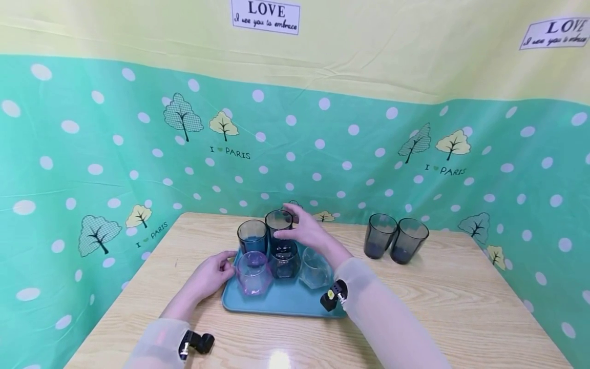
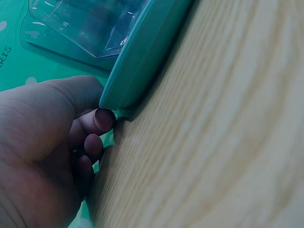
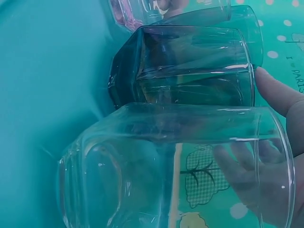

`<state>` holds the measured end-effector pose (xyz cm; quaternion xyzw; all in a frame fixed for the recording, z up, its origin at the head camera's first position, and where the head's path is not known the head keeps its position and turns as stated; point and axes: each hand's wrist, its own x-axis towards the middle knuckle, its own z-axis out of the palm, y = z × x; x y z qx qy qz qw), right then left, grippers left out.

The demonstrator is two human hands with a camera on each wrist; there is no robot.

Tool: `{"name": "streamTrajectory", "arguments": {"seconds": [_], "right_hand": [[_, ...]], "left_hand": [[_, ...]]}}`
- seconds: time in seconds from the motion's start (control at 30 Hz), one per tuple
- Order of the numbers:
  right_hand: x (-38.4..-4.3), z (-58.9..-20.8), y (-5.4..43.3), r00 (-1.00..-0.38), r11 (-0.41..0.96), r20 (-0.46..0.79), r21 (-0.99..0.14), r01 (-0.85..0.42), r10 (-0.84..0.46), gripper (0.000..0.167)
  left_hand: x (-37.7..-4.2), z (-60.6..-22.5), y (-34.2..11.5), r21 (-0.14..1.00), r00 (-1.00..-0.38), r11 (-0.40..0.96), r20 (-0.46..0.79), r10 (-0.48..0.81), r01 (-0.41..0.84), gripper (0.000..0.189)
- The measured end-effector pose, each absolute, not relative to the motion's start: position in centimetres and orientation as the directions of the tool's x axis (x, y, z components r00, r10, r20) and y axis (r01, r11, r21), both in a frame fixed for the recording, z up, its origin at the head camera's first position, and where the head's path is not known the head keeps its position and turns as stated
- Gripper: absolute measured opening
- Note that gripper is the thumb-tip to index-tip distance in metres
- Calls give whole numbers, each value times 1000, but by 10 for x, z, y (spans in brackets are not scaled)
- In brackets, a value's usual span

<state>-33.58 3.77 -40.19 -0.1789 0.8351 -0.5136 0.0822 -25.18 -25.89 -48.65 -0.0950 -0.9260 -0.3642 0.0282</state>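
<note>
A blue-green tray (image 1: 286, 303) lies on the table with drinking glasses on it. At its left edge my left hand (image 1: 209, 277) pinches the rim; in the left wrist view the fingertips meet the tray corner (image 2: 137, 61). My right hand (image 1: 311, 233) holds a tall dark glass (image 1: 275, 222) at the tray's back, thumb on the near side. Left of it stands another dark glass (image 1: 252, 239). In front are a pink-tinted glass (image 1: 254, 281), a dark faceted glass (image 1: 284, 265) and a clear glass (image 1: 315, 269). The clear glass (image 3: 114, 156) partly covers my right hand (image 3: 290, 102) in the right wrist view.
Two more tall dark glasses (image 1: 380, 237) stand close together on the right of the wooden table (image 1: 451, 297). Behind the table hangs a green and yellow patterned cloth (image 1: 322, 138), close to the back edge.
</note>
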Motion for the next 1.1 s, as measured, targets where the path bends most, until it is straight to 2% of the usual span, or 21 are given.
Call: {"name": "streamTrajectory", "arguments": {"seconds": [0.3,1.1], "right_hand": [[-337,-404,34,-924,477,50,-845,-241,-379,94],[-329,-399,32,-949,481,74,-848,-221,-307,87]], "left_hand": [[-252,-488,-259,670,-981,717,118,157,195,49],[-250,-485,-258,672,-984,719,106,144,178,50]]}}
